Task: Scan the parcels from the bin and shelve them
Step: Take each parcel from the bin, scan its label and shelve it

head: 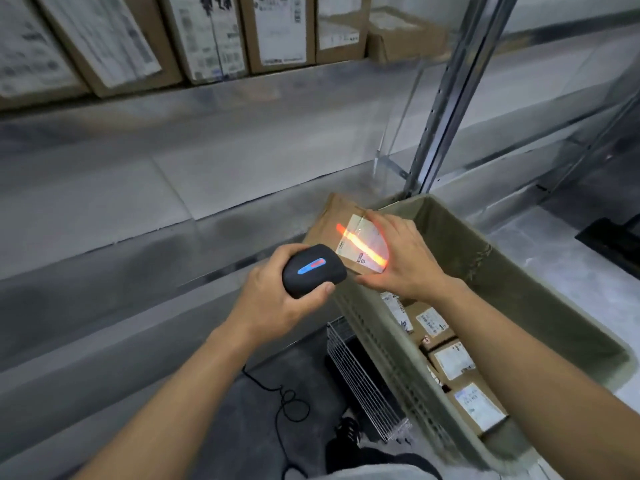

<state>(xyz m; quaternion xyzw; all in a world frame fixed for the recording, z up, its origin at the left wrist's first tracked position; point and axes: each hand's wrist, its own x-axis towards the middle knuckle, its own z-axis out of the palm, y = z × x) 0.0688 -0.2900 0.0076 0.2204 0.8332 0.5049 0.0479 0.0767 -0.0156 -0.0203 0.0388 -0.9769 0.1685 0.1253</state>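
The left hand (pixel 277 299) grips a black scanner (pixel 313 270), its red beam crossing the label of a cardboard parcel (pixel 337 220) grasped by the right hand (pixel 403 258) at one o'clock, above the bin's (pixel 540 292) far end.

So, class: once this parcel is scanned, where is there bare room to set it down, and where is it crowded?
The wide grey shelf below the row of upright boxes lies bare, from the left edge to the metal upright. That upper row is packed side by side. The bin floor is crowded with labelled parcels.
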